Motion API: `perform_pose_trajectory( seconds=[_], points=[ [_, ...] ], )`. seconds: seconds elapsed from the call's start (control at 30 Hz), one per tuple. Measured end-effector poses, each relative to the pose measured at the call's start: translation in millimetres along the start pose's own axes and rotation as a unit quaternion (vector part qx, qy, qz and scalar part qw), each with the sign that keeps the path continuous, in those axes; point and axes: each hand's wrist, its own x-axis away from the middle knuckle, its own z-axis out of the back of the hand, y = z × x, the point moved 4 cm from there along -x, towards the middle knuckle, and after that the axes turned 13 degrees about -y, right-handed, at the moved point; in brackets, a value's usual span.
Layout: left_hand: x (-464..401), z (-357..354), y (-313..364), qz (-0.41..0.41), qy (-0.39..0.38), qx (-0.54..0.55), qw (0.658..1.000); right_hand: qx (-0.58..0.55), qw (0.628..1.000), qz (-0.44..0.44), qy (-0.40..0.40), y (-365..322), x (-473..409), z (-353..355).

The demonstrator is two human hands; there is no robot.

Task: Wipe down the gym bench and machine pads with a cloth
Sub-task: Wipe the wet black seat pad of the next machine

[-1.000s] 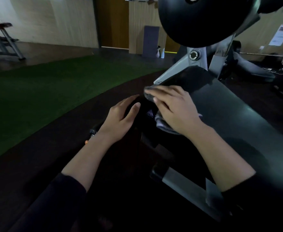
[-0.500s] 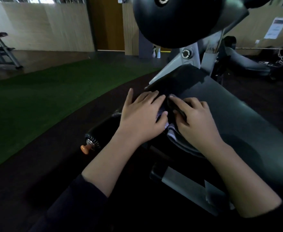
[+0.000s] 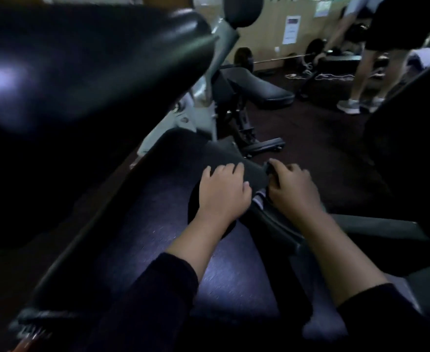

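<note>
Both hands have shifted to the dark padded seat's (image 3: 158, 199) mid-frame edge; left hand (image 3: 222, 193) presses flat, right hand (image 3: 293, 190) clutches the grey cloth (image 3: 258, 199). Best wipe along that edge with steady overlapping strokes.

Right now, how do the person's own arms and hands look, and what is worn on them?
Both arms wear dark long sleeves, pushed up so that the forearms are bare. The left sleeve ends in a rounded cuff below the elbow; the right sleeve ends in a similar cuff. The left hand and the right hand are bare: no gloves, and no rings or watch can be seen in this dim, blurred picture.
</note>
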Motion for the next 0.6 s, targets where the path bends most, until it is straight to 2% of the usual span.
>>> perform_pose_trajectory(
  seconds=[0.2, 0.33, 0.43, 0.6],
  points=[
    [-34, 5, 39, -0.019, -0.035, 0.054, 0.998, -0.044, 0.999, -0.031, -0.005, 19, 6, 10],
    [-24, 21, 44, 0.000, -0.091, 0.069, 0.993, -0.013, 0.999, -0.042, 0.002, 2, 27, 34],
    [-1, 45, 40, 0.028, -0.132, 0.077, 0.988, -0.008, 0.998, -0.058, -0.030, -10, 44, 61],
    [58, 112, 48, 0.043, -0.198, 0.064, 0.977, -0.030, 0.987, -0.090, -0.131, -44, 89, 130]
  ],
)
